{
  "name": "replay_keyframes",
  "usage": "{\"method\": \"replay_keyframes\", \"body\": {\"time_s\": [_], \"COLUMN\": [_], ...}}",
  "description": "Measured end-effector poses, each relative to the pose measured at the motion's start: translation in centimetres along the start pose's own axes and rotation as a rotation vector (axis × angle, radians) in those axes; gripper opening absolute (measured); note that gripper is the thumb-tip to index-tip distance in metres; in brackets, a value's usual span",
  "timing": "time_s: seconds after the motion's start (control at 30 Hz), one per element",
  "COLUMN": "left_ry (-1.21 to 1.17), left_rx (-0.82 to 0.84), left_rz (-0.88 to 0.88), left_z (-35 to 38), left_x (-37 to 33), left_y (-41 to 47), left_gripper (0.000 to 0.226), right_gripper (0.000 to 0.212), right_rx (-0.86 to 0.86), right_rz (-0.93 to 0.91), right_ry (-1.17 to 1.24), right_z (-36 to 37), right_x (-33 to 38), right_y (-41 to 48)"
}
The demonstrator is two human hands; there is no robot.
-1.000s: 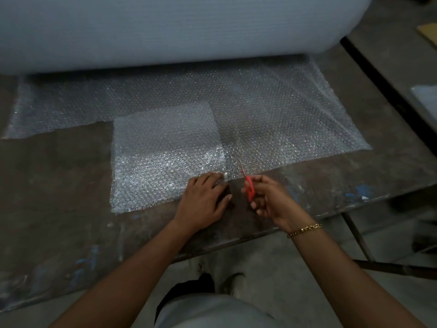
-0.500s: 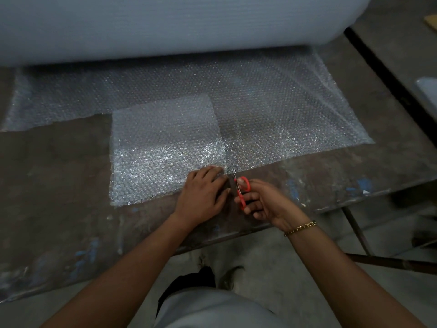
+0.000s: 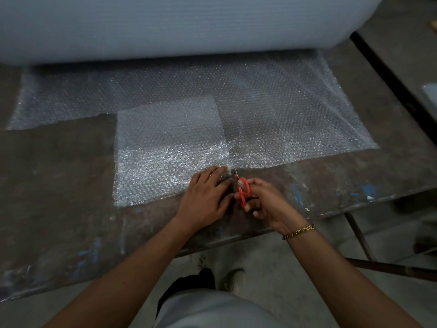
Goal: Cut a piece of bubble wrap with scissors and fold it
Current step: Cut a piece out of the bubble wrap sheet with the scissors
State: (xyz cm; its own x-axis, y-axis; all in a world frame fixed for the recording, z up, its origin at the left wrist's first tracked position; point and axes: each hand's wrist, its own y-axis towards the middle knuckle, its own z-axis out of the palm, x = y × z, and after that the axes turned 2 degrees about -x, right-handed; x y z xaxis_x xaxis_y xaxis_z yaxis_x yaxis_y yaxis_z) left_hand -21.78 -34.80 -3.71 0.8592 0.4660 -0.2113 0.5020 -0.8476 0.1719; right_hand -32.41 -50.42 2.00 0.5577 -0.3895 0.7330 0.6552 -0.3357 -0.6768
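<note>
This looks like a packing workshop or warehouse rather than a home. A very large roll of bubble wrap (image 3: 165, 24), wider than the view, lies across the back of a long work table (image 3: 59, 185), with a sheet (image 3: 283, 110) pulled off it over the top. The table is dark, worn and scuffed, marked with blue paint flecks (image 3: 369, 190), and stands on bare metal bars (image 3: 390, 268). Under it is a plain grey concrete floor (image 3: 272, 261). The light is dim, and a second dark surface (image 3: 402, 55) stands just beside the table on the right.
</note>
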Motion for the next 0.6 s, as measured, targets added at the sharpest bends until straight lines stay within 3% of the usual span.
{"method": "replay_keyframes", "body": {"time_s": [0.6], "left_ry": [0.106], "left_rx": [0.017], "left_rz": [-0.019], "left_z": [0.1], "left_x": [-0.2], "left_y": [0.2], "left_gripper": [0.054], "right_gripper": [0.028], "right_rx": [0.029], "right_rz": [-0.009], "right_ry": [-0.081], "right_z": [-0.1], "right_x": [-0.8], "right_y": [-1.2]}}
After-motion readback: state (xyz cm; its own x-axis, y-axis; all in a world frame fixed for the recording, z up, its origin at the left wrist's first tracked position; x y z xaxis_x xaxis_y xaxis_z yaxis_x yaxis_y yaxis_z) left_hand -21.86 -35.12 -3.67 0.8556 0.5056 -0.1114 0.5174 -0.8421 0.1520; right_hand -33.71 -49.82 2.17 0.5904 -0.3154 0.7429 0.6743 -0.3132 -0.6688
